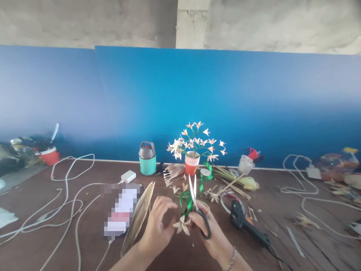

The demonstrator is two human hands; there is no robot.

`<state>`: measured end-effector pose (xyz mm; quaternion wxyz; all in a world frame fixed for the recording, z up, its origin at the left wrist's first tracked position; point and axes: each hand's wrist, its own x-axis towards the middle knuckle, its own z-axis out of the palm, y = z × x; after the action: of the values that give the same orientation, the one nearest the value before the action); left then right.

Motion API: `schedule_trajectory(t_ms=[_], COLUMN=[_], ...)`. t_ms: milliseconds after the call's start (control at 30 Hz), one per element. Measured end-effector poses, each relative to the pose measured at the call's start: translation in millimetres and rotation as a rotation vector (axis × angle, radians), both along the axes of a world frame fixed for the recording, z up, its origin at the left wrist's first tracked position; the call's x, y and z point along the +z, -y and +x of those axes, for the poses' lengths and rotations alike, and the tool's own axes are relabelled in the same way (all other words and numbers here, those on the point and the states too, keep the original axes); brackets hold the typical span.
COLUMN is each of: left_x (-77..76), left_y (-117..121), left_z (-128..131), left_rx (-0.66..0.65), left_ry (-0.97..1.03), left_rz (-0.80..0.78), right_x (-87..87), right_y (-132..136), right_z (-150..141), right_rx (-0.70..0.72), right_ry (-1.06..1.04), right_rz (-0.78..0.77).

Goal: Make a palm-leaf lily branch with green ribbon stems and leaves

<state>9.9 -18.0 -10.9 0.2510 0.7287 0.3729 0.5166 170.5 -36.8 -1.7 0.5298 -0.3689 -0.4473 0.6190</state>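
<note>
My right hand (212,229) is closed round a pair of scissors (193,192) with black handles, the blades pointing up and slightly parted. At the thumb and fingertips of that hand is a cream husk flower (182,226), with a green ribbon (186,203) rising from it. To the left, my left hand (159,222) has its thumb and forefinger curved apart, and nothing shows between them. Behind my hands, several loose husk flowers (175,189) lie on the table. A red paper cup (192,165) holds a spray of similar flowers (194,142) on green stems.
A dried husk (138,218) and a blurred-out phone (121,212) lie at left, among white cables (76,210). A teal flask (148,165) stands behind. At right are a black glue gun (249,227), a ribbon spool (205,173) and husk strips (237,178). A blue panel (141,94) borders the back.
</note>
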Motion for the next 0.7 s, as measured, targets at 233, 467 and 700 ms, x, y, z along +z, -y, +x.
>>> schedule_trajectory(t_ms=[233,467,700], left_x=[5.4,6.4,2.7], left_y=[-4.7,-1.6,-1.1], left_z=[4.2,2.7,5.8], left_rx=[-0.315,-0.451,-0.446], left_ry=[0.539,0.629,0.655], left_rz=[-1.062,-1.205,-1.206], right_x=[-2.0,1.5,3.7], right_y=[-2.7,-3.3,-4.8], right_z=[6.2,8.1,7.2], right_rx=[0.032,0.038,0.041], right_ry=[0.144,0.225,0.244], right_rz=[0.051,0.082,0.063])
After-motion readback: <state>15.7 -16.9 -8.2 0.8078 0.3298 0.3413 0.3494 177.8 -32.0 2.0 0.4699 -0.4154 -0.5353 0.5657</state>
